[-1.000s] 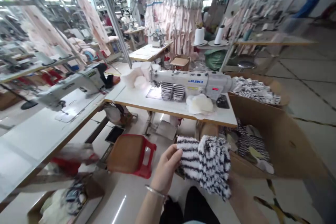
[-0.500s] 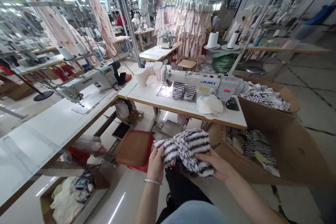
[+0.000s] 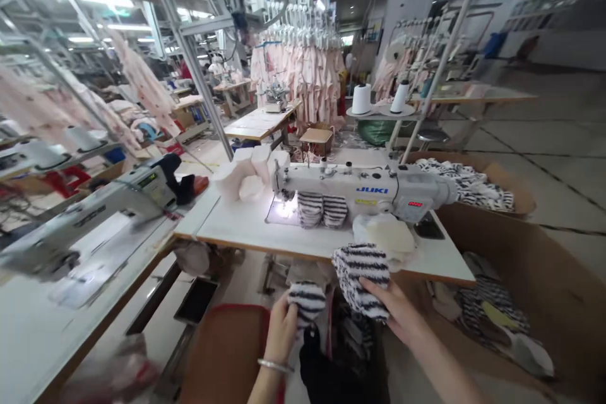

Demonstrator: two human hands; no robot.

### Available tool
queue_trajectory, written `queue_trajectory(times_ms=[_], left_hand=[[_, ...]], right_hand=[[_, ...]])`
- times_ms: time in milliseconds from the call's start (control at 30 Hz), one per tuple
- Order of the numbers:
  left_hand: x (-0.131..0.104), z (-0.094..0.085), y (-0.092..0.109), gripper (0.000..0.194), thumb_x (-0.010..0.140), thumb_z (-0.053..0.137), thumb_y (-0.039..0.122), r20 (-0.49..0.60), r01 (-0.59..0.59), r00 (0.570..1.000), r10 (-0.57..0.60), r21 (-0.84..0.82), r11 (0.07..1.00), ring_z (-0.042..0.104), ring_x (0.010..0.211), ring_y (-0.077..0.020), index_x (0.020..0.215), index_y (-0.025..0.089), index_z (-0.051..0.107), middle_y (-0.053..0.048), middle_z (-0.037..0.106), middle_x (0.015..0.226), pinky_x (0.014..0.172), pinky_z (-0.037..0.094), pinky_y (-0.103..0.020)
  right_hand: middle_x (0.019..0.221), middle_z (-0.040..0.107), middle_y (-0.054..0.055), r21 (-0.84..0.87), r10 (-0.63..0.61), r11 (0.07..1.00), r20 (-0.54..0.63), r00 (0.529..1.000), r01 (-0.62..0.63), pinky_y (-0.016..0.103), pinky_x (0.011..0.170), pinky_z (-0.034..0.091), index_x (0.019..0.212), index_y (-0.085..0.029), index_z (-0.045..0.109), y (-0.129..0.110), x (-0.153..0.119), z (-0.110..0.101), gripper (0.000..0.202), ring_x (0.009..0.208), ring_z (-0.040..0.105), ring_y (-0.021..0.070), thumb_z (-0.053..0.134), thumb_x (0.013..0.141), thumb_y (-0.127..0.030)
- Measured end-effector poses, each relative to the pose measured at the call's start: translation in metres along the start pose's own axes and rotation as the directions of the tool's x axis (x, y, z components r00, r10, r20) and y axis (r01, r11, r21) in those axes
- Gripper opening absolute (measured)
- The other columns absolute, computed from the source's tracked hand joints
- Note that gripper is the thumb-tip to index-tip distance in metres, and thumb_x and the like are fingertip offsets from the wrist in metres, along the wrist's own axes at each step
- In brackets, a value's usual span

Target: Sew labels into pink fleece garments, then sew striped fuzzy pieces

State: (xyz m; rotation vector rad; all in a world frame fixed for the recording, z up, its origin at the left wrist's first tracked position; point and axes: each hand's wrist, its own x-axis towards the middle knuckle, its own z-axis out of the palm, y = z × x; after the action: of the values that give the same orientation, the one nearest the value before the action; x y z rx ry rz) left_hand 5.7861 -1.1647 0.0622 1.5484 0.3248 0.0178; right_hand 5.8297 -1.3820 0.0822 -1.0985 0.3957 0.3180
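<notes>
My left hand [image 3: 281,326], with a silver bangle at the wrist, pinches a small black-and-white striped fluffy fabric piece [image 3: 307,300]. A thicker bundle of striped fluffy fabric [image 3: 362,274] is gripped in my right hand [image 3: 389,300], thumb on top, near the table's front edge. The two pieces are apart. Behind them stands a white JUKI sewing machine [image 3: 350,189] with its needle area lit. Two stacks of striped pieces [image 3: 322,209] sit beside the needle, and pale fabric pieces [image 3: 386,237] lie under the machine's right end.
Cream padded pieces [image 3: 241,177] stand at the table's left. A second sewing machine [image 3: 104,214] is on the left table. Cardboard boxes [image 3: 534,271] with striped fabric flank the right side. A brown-topped stool [image 3: 225,353] is below left. Pink garments [image 3: 303,76] hang behind.
The striped fabric held between both hands has come apart into two pieces. My right hand has lifted its bundle toward the table edge. The view has shifted toward the right.
</notes>
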Motion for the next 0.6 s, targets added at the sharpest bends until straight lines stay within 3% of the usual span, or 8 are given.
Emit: queue_trajectory(times_ms=[167, 233, 333, 433, 533, 600], left_hand=[[0.1, 0.011, 0.05, 0.019, 0.078, 0.054, 0.028, 0.159, -0.25, 0.966, 0.205, 0.357, 0.9, 0.051, 0.063, -0.0151, 0.066, 0.017, 0.062, -0.002, 0.055, 0.061, 0.065, 0.039, -0.024], [0.131, 0.017, 0.068, 0.023, 0.082, 0.053, 0.033, 0.206, -0.336, 0.941, 0.269, 0.463, 0.82, 0.052, 0.067, -0.0158, 0.068, 0.018, 0.061, -0.003, 0.055, 0.068, 0.068, 0.039, -0.025], [0.17, 0.031, 0.087, 0.025, 0.089, 0.043, 0.032, 0.304, -0.442, 0.896, 0.322, 0.57, 0.693, 0.057, 0.084, -0.0189, 0.084, 0.018, 0.063, -0.008, 0.06, 0.089, 0.078, 0.042, -0.027], [0.198, 0.048, 0.094, 0.028, 0.088, 0.039, 0.018, 0.465, -0.541, 0.837, 0.288, 0.622, 0.567, 0.057, 0.102, -0.0205, 0.105, 0.019, 0.062, -0.01, 0.058, 0.115, 0.088, 0.045, -0.03], [0.214, 0.064, 0.088, 0.03, 0.077, 0.045, 0.006, 0.639, -0.625, 0.756, 0.139, 0.645, 0.439, 0.063, 0.091, -0.0239, 0.098, 0.014, 0.065, -0.013, 0.061, 0.111, 0.081, 0.051, -0.034], [0.217, 0.073, 0.079, 0.035, 0.071, 0.048, 0.001, 0.7, -0.662, 0.713, 0.037, 0.655, 0.364, 0.066, 0.083, -0.0261, 0.101, 0.01, 0.065, -0.017, 0.061, 0.11, 0.074, 0.054, -0.037]], right_hand=[[0.096, 0.066, 0.004, 0.079, -0.091, 0.992, -0.109, 0.99, 0.1, 0.031, 0.068, 0.056, 0.108, -0.017, 0.059, -0.026, 0.098, 0.027, 0.035, 0.081, 0.065, 0.0174, 0.072, 0.077, -0.025], [0.097, 0.064, 0.004, 0.092, -0.134, 0.985, -0.149, 0.98, 0.149, 0.032, 0.069, 0.055, 0.109, -0.014, 0.058, -0.033, 0.128, 0.037, 0.025, 0.079, 0.063, 0.0155, 0.063, 0.086, -0.024], [0.1, 0.062, 0.004, 0.098, -0.201, 0.969, -0.208, 0.957, 0.225, 0.032, 0.072, 0.054, 0.107, -0.014, 0.057, -0.034, 0.161, 0.048, 0.021, 0.082, 0.062, 0.0149, 0.06, 0.089, -0.025], [0.099, 0.062, 0.004, 0.1, -0.216, 0.965, -0.23, 0.949, 0.243, 0.033, 0.072, 0.054, 0.107, -0.014, 0.057, -0.026, 0.178, 0.051, 0.023, 0.082, 0.061, 0.0157, 0.06, 0.089, -0.027], [0.096, 0.062, 0.003, 0.094, -0.224, 0.963, -0.242, 0.944, 0.252, 0.032, 0.071, 0.054, 0.106, -0.014, 0.058, -0.02, 0.179, 0.043, 0.022, 0.08, 0.061, 0.015, 0.06, 0.089, -0.027], [0.093, 0.063, 0.003, 0.078, -0.227, 0.964, -0.244, 0.943, 0.252, 0.031, 0.069, 0.054, 0.104, -0.014, 0.059, -0.021, 0.174, 0.033, 0.021, 0.077, 0.062, 0.0143, 0.061, 0.088, -0.027]])
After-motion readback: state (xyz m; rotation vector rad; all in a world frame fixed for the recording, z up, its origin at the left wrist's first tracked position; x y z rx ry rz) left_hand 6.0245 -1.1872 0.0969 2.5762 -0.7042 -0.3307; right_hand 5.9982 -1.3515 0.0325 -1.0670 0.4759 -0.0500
